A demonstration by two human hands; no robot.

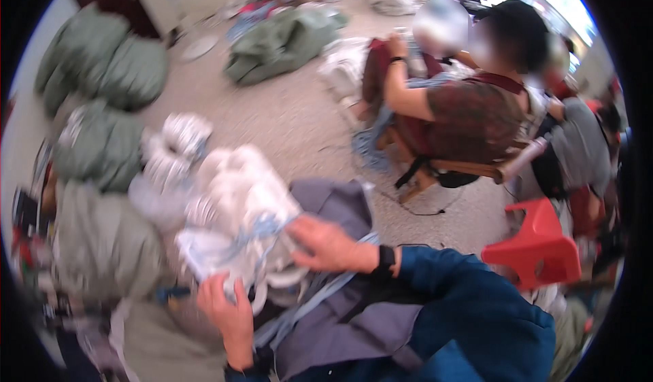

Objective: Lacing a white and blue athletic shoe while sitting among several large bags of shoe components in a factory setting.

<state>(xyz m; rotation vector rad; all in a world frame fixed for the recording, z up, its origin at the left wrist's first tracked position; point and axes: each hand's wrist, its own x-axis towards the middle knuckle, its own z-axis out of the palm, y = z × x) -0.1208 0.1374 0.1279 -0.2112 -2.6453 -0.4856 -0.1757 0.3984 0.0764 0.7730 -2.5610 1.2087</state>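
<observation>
Beyond both hands, far up and to the left, big grey-green sacks (102, 62) lie piled on the pale floor (286, 117), with more of the same bulk (102, 239) just left of the left hand. Well up and to the right of the right hand, other people sit close together; one in a dark reddish top (469, 117) is on a wooden seat, and a red plastic stool (537, 242) stands to the right of the right hand, near the blue sleeve (469, 307) of the person wearing the camera. Under and below both hands spreads a grey-purple cloth (354, 314), lying across the lap with light blue straps (306, 307) running over it. Above the left hand and left of the right hand rises a heap of white bundled pieces (231, 185), blurred. The right hand (330, 245) rests palm down on the edge of that heap where it meets the cloth, fingers spread flat, not clamped on anything that can be made out. The left hand (228, 307) is closed around the lower edge of a white and light blue piece (218, 253), thumb on top, the piece lying between the two hands and touching both.
</observation>
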